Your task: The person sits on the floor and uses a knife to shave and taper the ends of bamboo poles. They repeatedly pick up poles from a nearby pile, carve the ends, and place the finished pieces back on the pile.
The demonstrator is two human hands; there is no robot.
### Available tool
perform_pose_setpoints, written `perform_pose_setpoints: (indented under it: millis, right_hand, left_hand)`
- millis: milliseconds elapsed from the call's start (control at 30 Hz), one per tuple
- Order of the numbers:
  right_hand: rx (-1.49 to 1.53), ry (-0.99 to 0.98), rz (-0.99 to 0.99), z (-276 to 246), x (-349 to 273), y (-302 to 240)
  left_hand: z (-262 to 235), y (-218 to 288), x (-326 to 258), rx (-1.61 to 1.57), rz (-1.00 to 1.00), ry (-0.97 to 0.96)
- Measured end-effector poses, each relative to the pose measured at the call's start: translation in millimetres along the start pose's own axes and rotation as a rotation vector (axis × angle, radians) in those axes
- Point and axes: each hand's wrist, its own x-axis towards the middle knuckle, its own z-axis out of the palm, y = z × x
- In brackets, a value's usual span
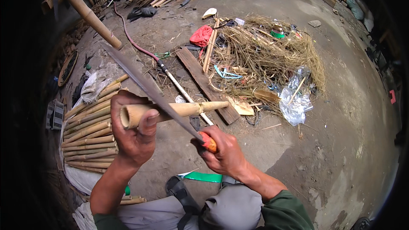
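My left hand (135, 142) is wrapped around a short bamboo tube (187, 109), near its cut, hollow end. The tube's narrower end points right, over the floor. In my right hand (228, 153) is the orange-red handle of a machete (149, 86). Its long grey blade slants up and left across the tube, with the tip beyond my left hand. Whether the edge touches the bamboo I cannot tell. Left of my left hand lies a stack of cut bamboo pieces (89, 130).
A thick bamboo pole (91, 17) leans in at upper left. Ahead lie a dark wooden plank (204, 81), a hose with a pale pipe (177, 86), a heap of straw (277, 55), a red bag (201, 35) and clear plastic (296, 102). Green tape (204, 177) lies near my sandal (181, 194).
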Motion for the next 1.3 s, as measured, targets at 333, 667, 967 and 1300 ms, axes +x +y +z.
perform_pose_setpoints:
  millis: [333, 667, 967, 1300]
  right_hand:
    - [0.020, 0.154, 0.105, -10.4, -13.6, 23.3]
    - [0.030, -0.028, 0.223, -7.3, -22.9, 25.0]
    - [0.220, 0.063, 0.786, -2.9, -39.3, 116.6]
    - [1.219, 0.280, 0.702, 23.7, -11.2, 83.9]
  left_hand:
    - [32.9, 1.6, 18.6, 0.014, 0.095, 0.034]
    - [33.4, -21.2, -14.5, -0.109, 0.157, 0.411]
    - [9.7, -30.7, -29.1, -0.073, 0.140, 0.418]
    - [101.6, -12.0, -74.4, 0.115, 0.514, 0.122]
